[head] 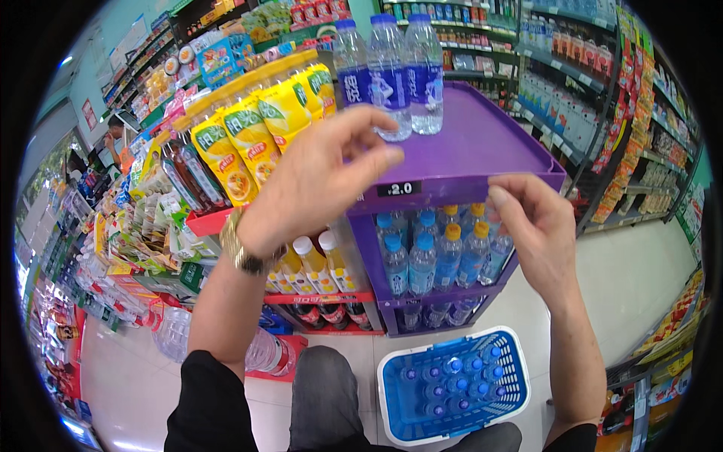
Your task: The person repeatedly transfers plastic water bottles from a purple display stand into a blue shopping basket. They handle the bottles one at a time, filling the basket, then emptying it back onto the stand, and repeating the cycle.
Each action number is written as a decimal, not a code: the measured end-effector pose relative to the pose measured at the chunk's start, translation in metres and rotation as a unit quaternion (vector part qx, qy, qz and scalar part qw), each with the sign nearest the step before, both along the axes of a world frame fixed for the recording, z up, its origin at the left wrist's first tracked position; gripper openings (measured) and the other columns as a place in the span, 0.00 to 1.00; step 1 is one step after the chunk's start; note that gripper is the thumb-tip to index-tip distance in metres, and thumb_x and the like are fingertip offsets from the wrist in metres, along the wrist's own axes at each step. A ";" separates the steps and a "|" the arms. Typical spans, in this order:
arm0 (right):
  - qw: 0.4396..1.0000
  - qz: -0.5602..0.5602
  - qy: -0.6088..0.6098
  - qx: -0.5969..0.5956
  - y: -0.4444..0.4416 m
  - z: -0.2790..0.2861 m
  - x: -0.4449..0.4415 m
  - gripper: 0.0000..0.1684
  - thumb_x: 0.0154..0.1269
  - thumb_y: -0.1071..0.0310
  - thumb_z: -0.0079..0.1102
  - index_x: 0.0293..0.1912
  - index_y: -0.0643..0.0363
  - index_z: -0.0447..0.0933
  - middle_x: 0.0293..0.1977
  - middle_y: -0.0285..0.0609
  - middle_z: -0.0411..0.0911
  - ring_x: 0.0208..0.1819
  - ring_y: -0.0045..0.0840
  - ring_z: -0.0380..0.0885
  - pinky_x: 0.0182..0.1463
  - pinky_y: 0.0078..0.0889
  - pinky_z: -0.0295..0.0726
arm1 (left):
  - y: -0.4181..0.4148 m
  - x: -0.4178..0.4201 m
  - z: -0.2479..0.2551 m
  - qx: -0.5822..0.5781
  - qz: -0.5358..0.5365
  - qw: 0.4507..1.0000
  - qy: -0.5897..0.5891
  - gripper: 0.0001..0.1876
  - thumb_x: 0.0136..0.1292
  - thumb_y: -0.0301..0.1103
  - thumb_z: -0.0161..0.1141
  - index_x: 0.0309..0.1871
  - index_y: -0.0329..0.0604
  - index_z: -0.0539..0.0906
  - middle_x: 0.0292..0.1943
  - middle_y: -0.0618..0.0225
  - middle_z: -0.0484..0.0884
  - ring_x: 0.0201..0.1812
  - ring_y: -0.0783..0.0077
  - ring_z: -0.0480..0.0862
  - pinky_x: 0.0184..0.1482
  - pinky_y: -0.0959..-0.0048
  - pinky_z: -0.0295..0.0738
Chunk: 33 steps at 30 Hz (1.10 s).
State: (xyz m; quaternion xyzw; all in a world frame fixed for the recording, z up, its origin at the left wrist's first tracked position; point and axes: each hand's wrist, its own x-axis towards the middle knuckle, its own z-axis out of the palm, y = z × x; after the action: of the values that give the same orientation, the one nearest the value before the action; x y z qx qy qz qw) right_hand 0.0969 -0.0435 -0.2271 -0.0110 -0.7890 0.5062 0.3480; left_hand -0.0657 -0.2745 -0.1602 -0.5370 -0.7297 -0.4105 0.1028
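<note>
Three clear plastic water bottles with purple labels and caps stand side by side on the top tray of a purple display rack. My left hand hovers in front of them, thumb and fingers apart, with nothing seen in it. Some finger ends lie close before the middle bottle's base; whether they touch it is unclear. By the tray's front right corner is my right hand, its fingers loosely bent and no object visible in them. On the floor below, a blue shopping basket with a white rim contains several upright blue-capped bottles.
Blue- and orange-capped bottles fill the rack's lower shelf. Yellow-labelled drink bottles adjoin on the left, above juice bottles. Large water jugs lie by my left leg. Stocked shelves line the right; a person is far left.
</note>
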 end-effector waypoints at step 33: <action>0.982 -0.038 -0.168 0.082 0.058 0.053 -0.198 0.44 0.57 0.51 0.85 0.65 0.65 0.75 0.55 0.50 0.86 0.54 0.33 0.86 0.60 0.36 0.84 | 0.179 -0.095 0.129 -0.073 0.169 0.906 0.380 0.22 0.72 0.53 0.69 0.51 0.42 0.92 0.48 0.50 0.93 0.51 0.50 0.93 0.55 0.52 0.88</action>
State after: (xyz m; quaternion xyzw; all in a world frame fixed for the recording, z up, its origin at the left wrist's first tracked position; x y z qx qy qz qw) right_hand -0.1009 0.0146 -0.1737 -0.0971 -0.8742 0.4172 0.2289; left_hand -0.1611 -0.0953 -0.0308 -0.5269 -0.7430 -0.0974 0.4011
